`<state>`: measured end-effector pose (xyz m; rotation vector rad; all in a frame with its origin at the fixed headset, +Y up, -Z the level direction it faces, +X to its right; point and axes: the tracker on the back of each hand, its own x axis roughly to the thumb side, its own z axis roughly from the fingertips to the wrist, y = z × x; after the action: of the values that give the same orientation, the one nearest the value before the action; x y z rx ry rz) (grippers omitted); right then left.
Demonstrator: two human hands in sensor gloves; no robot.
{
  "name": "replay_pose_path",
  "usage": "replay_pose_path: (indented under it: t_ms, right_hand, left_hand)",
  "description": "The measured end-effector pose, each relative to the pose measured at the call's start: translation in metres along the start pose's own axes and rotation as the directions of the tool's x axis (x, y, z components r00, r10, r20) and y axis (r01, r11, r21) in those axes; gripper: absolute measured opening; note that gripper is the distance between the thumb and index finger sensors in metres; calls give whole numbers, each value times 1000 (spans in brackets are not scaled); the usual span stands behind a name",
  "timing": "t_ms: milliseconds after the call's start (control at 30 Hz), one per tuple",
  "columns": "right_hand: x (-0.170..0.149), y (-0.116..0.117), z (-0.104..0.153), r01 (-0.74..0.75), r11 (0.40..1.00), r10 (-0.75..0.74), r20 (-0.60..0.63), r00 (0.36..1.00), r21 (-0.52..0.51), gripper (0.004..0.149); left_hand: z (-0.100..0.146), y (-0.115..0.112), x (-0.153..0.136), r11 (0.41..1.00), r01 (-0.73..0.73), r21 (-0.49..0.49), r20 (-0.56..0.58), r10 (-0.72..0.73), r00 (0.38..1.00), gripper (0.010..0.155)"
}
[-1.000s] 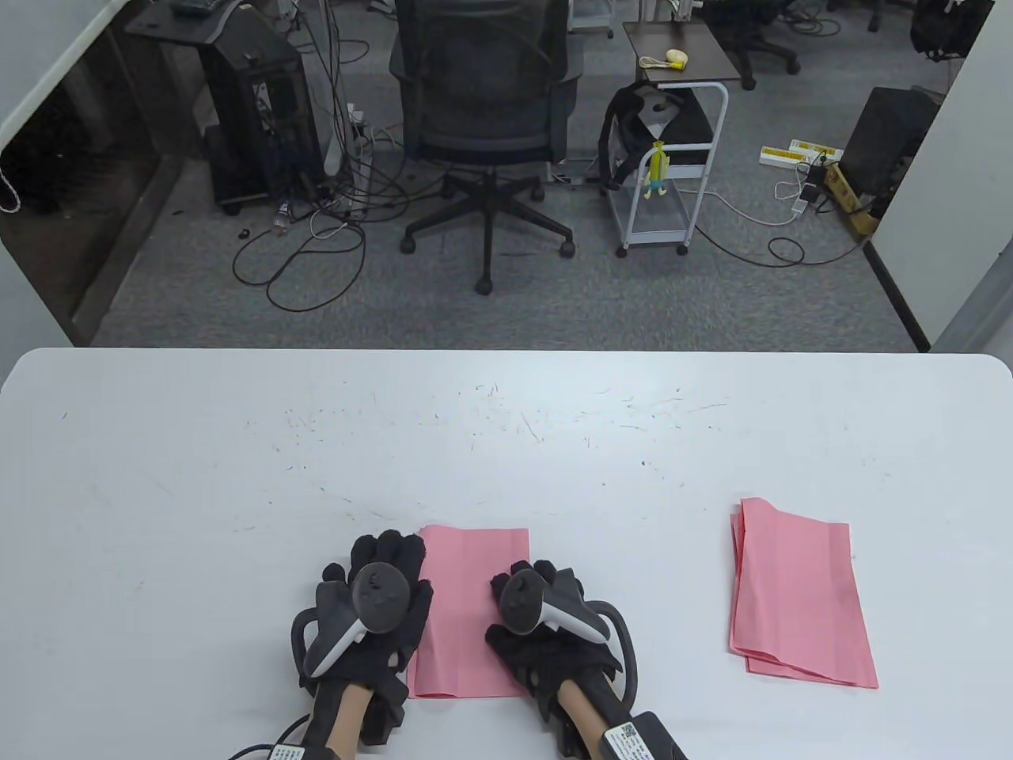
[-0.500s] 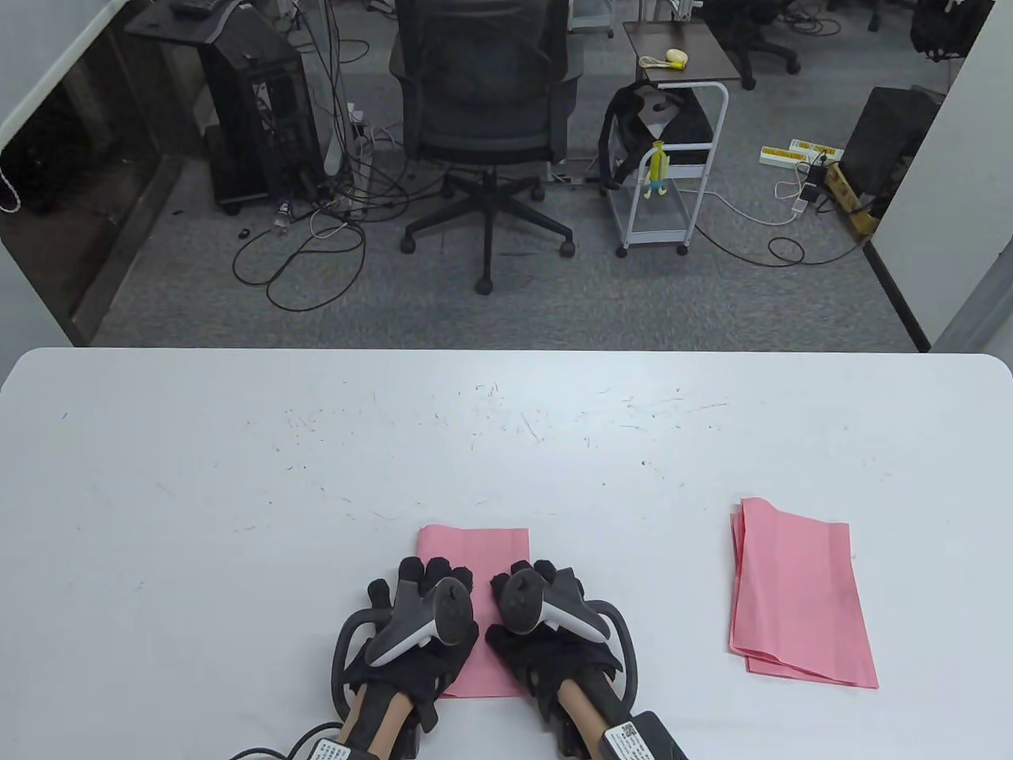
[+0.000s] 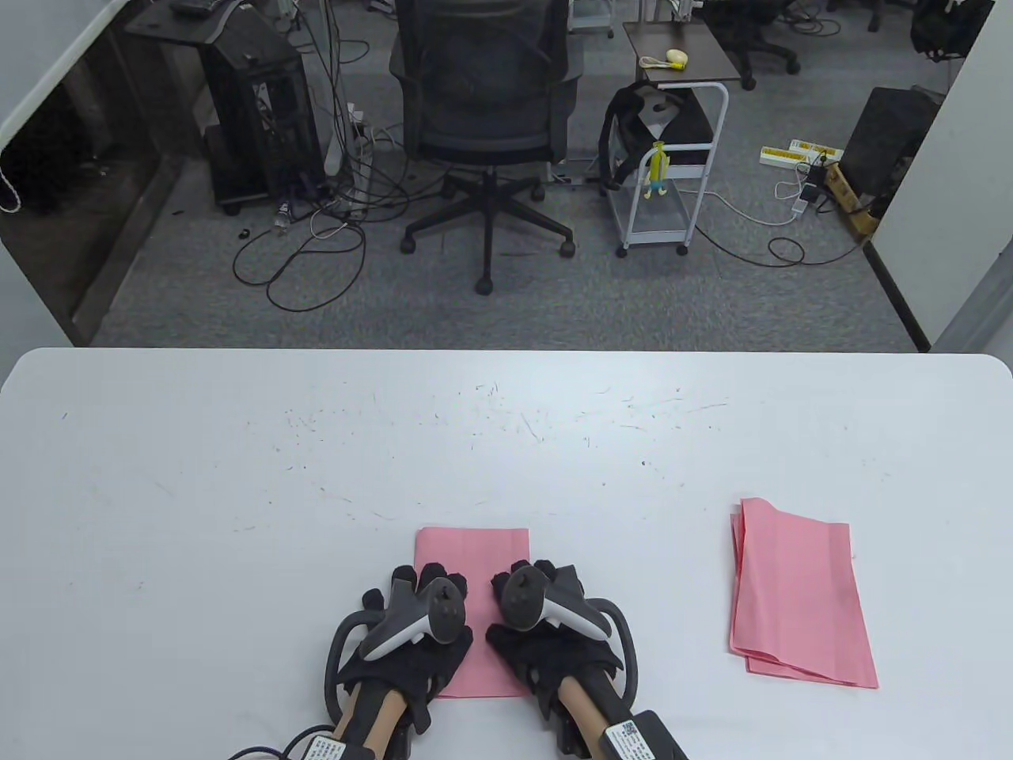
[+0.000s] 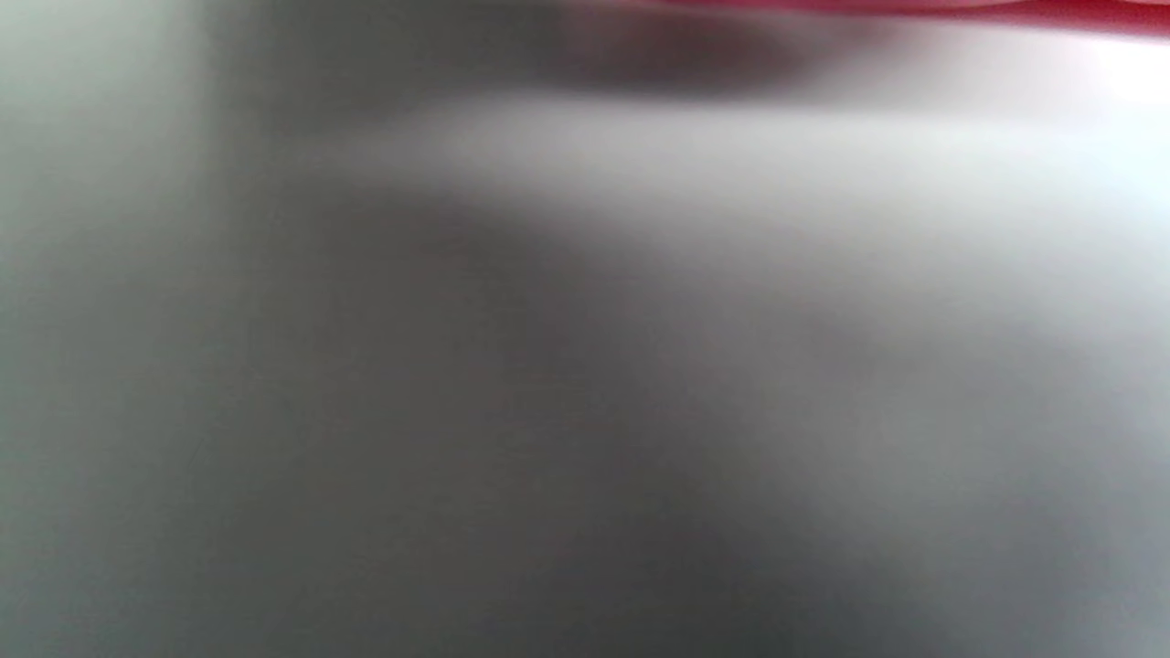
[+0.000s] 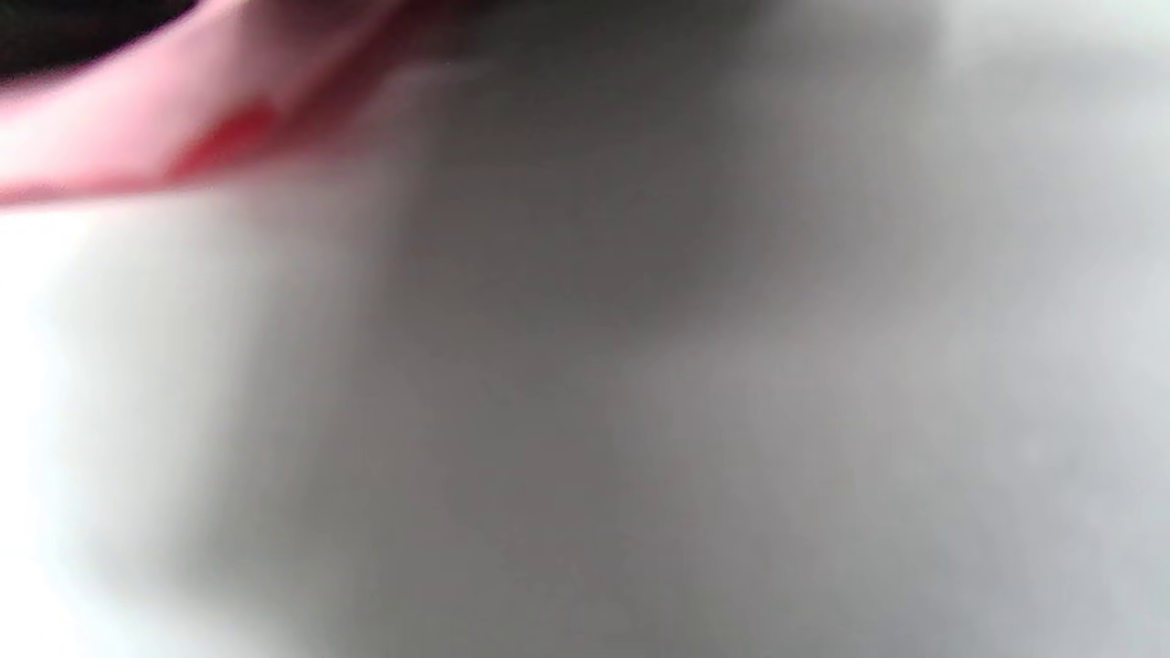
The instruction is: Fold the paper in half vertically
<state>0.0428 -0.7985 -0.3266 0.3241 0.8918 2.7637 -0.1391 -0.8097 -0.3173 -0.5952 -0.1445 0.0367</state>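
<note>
A pink paper (image 3: 475,554), folded into a narrow upright rectangle, lies flat on the white table (image 3: 237,491) near the front edge. My left hand (image 3: 423,582) rests flat on its lower left part, fingers spread. My right hand (image 3: 542,578) rests flat on its right edge, fingers spread. Both wrist views are blurred and close to the table; a strip of pink paper shows at the top of the left wrist view (image 4: 960,11) and at the top left of the right wrist view (image 5: 137,128). No fingers are visible there.
A stack of folded pink papers (image 3: 799,594) lies on the table at the right. Beyond the far table edge are an office chair (image 3: 487,119), a white cart (image 3: 673,158) and cables on the floor.
My left hand has slid from the paper's left edge, near its top, down and to the right onto the paper's lower part. My right hand has not moved.
</note>
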Motion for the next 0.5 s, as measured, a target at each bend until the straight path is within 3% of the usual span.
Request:
replay_pose_path:
  t_ms: [100, 233, 500]
  right_hand:
    - [1, -10, 13, 75, 995, -72, 54, 996, -59, 67]
    - [9, -18, 30, -13, 986, 22, 53, 998, -167, 63]
    - [17, -8, 29, -116, 986, 118, 3, 993, -115, 60]
  left_hand:
    - [0, 0, 0, 1000, -1, 2, 0, 1, 1000, 74]
    - [0, 0, 0, 1000, -3, 1, 0, 3, 1000, 74]
    - [1, 0, 0, 1000, -5, 2, 2, 5, 1000, 74]
